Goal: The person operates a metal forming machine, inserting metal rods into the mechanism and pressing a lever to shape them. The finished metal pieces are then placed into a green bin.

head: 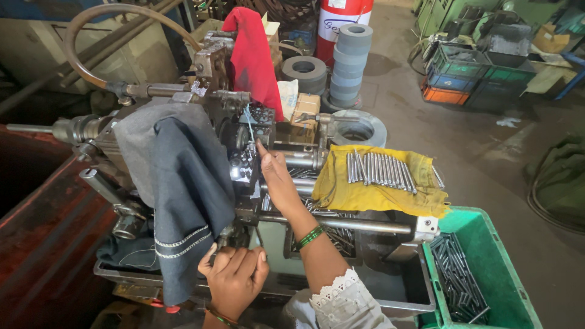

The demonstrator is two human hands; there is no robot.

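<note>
My right hand reaches into the middle of a dark metal machine, index finger stretched toward a small part under a thin blue strand; whether it pinches anything I cannot tell. A green bangle sits on that wrist. My left hand is low at the machine's front edge, fingers curled around something hidden beneath the palm, beside a hanging dark grey cloth. To the right, several shiny metal rods lie side by side on a yellow cloth.
A green plastic crate at lower right holds several dark rods. A red cloth hangs over the machine's top. Grey grinding wheels are stacked behind, next to a red cylinder. Coloured crates stand on the concrete floor.
</note>
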